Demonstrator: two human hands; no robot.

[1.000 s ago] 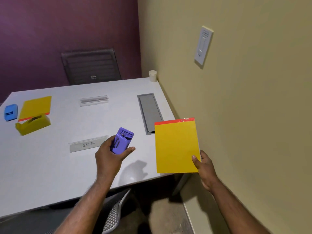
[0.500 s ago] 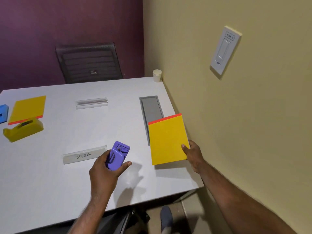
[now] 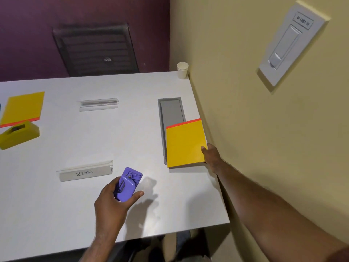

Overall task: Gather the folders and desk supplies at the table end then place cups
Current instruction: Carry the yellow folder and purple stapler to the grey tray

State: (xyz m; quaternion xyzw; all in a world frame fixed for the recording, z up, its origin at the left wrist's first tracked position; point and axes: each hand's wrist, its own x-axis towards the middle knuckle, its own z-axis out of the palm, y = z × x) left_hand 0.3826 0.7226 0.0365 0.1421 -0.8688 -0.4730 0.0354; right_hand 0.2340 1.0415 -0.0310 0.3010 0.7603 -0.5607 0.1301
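My right hand (image 3: 211, 157) grips the near right corner of a yellow folder (image 3: 185, 143) with a red-orange edge. The folder lies low over the table's right end, partly covering the grey cable tray (image 3: 171, 112). My left hand (image 3: 113, 201) is shut on a purple stapler-like desk tool (image 3: 128, 184), held just above the white table (image 3: 94, 140). A second yellow folder (image 3: 23, 106) and a yellow tape dispenser (image 3: 18, 134) lie at the far left. A white paper cup (image 3: 182, 69) stands in the far right corner by the wall.
Two clear name-plate holders rest on the table: one marked "ZEBRA" (image 3: 86, 172) near my left hand, one blank (image 3: 99, 104) farther back. A black mesh chair (image 3: 94, 50) stands behind the table. The beige wall with a light switch (image 3: 289, 42) runs along the right edge.
My right hand has carried the yellow folder forward and down from beyond the table's near corner onto the right end by the cable tray. My left hand stays shut on the purple tool.
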